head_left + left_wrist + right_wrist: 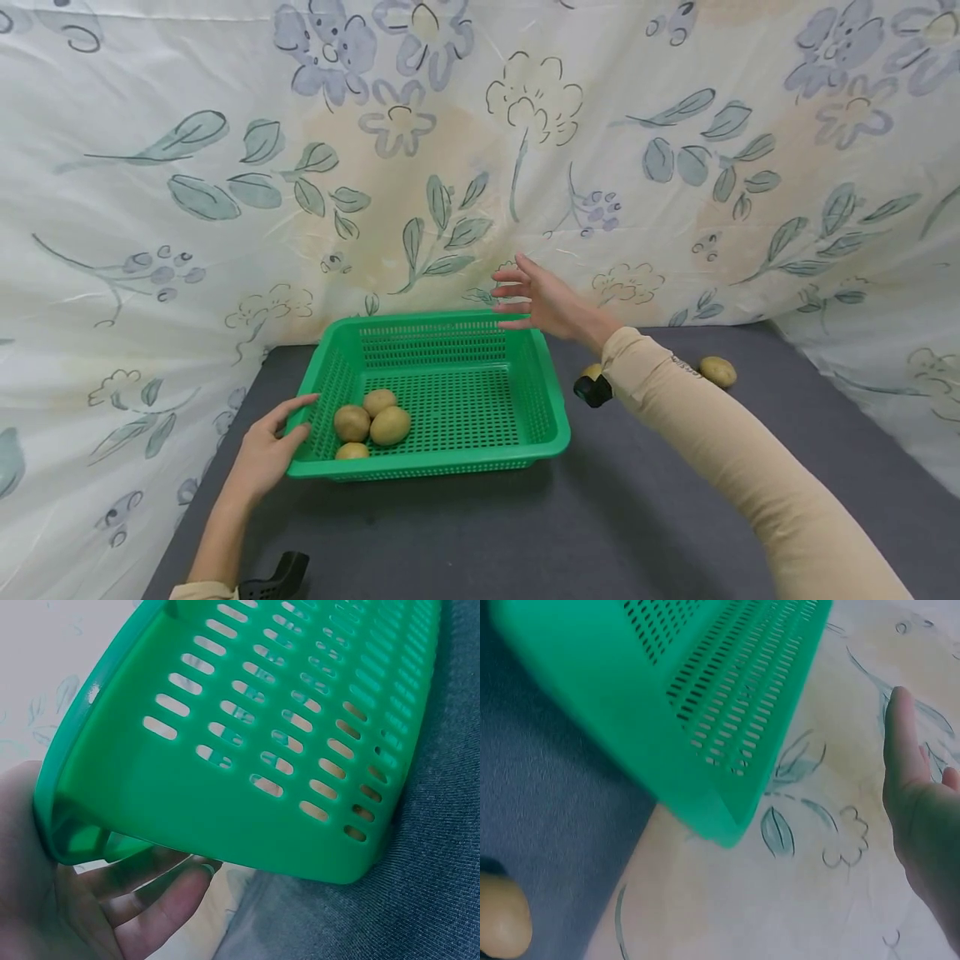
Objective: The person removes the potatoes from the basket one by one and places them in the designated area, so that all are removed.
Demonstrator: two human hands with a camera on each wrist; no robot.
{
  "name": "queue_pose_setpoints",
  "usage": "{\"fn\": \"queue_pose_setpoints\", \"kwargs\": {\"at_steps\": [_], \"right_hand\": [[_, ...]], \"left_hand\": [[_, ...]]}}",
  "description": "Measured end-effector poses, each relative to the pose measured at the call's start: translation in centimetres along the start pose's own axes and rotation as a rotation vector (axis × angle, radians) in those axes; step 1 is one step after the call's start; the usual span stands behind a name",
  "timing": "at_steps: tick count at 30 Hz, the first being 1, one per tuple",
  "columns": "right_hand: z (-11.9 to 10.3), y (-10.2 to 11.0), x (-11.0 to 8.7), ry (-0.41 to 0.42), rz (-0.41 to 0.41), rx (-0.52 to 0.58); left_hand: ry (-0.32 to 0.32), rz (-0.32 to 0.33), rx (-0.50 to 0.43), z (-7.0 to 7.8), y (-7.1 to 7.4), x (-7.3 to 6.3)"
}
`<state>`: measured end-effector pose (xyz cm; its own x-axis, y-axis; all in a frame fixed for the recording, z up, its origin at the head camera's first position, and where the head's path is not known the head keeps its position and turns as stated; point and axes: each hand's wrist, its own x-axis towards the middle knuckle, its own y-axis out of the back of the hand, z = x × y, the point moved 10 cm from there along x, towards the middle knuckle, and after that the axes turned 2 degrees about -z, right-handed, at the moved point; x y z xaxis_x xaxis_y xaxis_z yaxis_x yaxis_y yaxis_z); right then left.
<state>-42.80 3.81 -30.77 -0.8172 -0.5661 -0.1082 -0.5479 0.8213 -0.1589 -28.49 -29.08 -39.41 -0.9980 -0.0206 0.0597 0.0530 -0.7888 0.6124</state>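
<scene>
A green plastic basket [450, 462] with slotted walls stands on the dark cloth, several potatoes [391, 426] gathered at its left end. At the basket's left rim is my left hand [262, 454], gripping it; the left wrist view shows its fingers [169, 911] bent beneath the rim. My right hand [551, 304] is raised by the far right corner of the basket, holding nothing, with fingers spread and extended. In the right wrist view that hand [930, 817] appears apart from the basket [622, 697].
Right of the basket, one potato [718, 372] lies on the dark cloth [465, 533]. Another potato [592, 371] is partly hidden behind the right wrist and its black wrist camera [592, 391]. A flower-patterned sheet [480, 167] hangs behind and along the sides.
</scene>
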Motion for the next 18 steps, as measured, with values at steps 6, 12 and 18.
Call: {"fn": "queue_pose_setpoints", "kwargs": {"at_steps": [6,12,18], "right_hand": [[1.1,-1.3,1.1,-0.038,-0.038,-0.042],[1.8,-2.6,1.7,-0.078,-0.071,-0.086],[1.9,-4.0,2.6,-0.080,-0.094,-0.133]], "left_hand": [[0.004,-0.003,-0.015,0.1,0.0,0.0],[0.002,-0.007,-0.020,0.0,-0.1,0.1],[0.005,0.015,-0.016,-0.4,0.1,0.2]]}}
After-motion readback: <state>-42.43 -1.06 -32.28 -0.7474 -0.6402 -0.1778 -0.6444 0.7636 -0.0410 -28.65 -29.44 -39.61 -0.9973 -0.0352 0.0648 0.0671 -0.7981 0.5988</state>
